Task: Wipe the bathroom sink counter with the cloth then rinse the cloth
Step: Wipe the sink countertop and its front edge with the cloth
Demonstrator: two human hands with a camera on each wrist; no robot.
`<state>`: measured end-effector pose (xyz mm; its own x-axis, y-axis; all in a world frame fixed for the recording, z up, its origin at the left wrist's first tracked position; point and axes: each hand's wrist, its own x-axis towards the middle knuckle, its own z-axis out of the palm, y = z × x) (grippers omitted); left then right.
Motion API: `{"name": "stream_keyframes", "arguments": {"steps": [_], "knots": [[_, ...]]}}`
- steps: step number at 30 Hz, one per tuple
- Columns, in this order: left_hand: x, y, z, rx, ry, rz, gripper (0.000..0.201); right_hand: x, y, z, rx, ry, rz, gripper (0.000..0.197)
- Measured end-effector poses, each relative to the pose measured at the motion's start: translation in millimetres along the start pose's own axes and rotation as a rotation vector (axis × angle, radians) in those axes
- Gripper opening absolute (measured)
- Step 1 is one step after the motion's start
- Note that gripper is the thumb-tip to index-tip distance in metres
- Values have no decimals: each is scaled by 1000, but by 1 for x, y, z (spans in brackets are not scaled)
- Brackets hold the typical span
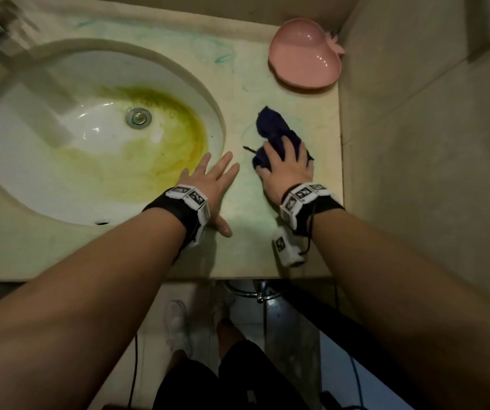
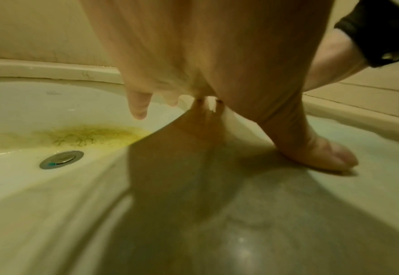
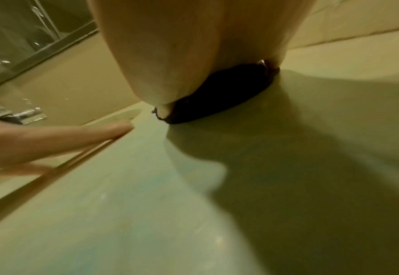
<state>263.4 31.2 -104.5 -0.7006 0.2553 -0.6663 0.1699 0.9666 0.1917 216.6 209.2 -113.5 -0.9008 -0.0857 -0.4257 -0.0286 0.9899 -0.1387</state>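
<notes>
Dark cloth (image 1: 270, 125) lies under flat right hand (image 1: 286, 167) on counter (image 1: 246, 220).

Dim, yellowish light falls from above, throwing soft shadows under both wrists. Wrist views are blurred and noisy. Wide-angle bending warps every edge.

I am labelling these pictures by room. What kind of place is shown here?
Most likely a bathroom: an oval white sink with a metal drain set into a stone counter, and tiled walls close beside it.
</notes>
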Motion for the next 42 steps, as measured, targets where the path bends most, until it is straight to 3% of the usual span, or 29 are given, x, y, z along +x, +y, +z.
{"name": "stream_keyframes", "arguments": {"steps": [3, 6, 9, 13, 17, 21, 25, 28, 32, 35, 38, 42], "knots": [[0, 0, 1, 6, 8, 0, 144, 26, 22, -16, 38, -22, 129, 59], [3, -1, 3, 26, 7, -9, 145, 62, 7, -26, 40, -27, 206, 61], [0, 1, 2, 19, 18, -12, 145, 67, -25, -26, 19, -30, 126, 61], [-7, 3, -1, 6, 14, -36, 144, 19, -31, -10, -27, -23, -44, 57], [-12, 5, -1, -17, 27, -50, 143, -8, 17, -5, 8, -25, 36, 58], [-7, -1, 3, -45, 27, -47, 144, 36, 17, -16, 51, -14, 161, 58], [-7, -1, 5, -41, 27, -42, 143, 62, -34, -17, 37, -3, 34, 58], [-10, 3, 1, -37, 26, -47, 142, 28, -42, -3, -17, 16, -58, 56], [-13, 5, 1, -37, 33, -68, 139, -10, -2, 4, -7, 47, -31, 53], [-12, 1, 7, -72, 38, -70, 139, 20, 12, -9, 44, 73, 71, 52], [-9, -2, 10, -94, 41, -53, 138, 63, -12, -21, 67, 26, 156, 55], [-11, 1, 9, -96, 50, -50, 137, 41, -49, -4, -1, 48, -8, 54]]}}
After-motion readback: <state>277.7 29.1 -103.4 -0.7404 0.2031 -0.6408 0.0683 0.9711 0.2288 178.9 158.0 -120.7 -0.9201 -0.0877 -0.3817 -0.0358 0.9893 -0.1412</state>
